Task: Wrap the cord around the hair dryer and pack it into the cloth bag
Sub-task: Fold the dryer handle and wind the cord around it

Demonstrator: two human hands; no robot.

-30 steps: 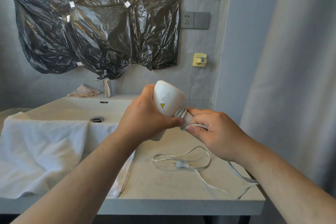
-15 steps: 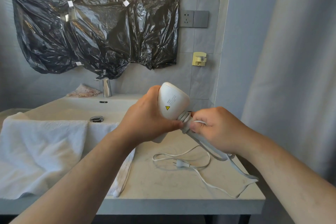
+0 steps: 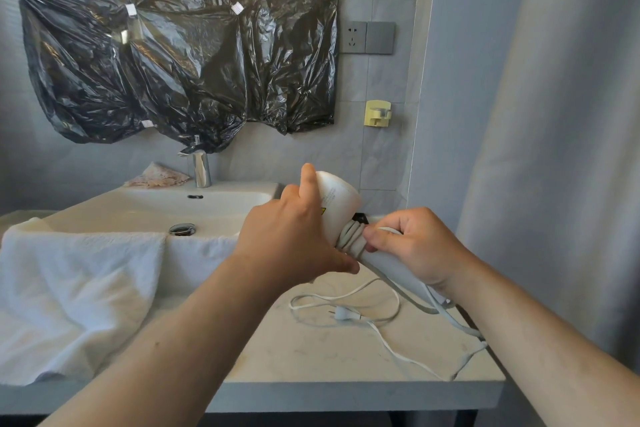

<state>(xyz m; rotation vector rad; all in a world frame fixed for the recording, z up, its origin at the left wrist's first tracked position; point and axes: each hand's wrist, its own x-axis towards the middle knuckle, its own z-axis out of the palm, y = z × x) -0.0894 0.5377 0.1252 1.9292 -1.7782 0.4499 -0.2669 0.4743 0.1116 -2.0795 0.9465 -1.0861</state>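
1. Head view: the left hand (image 3: 294, 239) curled round the white hair dryer (image 3: 337, 201), whose body showed at the hand's 2 o'clock, held above the counter (image 3: 311, 357).
2. The right hand (image 3: 415, 246), at the dryer's 4 o'clock, pinched the cord (image 3: 351, 239) against the coils on the handle.
3. Slack cord lay on the counter, with its plug (image 3: 343, 314) at 6 o'clock below both hands.

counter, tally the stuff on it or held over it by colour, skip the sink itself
white: 3 (hair dryer, cord, towel)
pinkish: 1 (crumpled cloth)
chrome: 1 (tap)
total: 5
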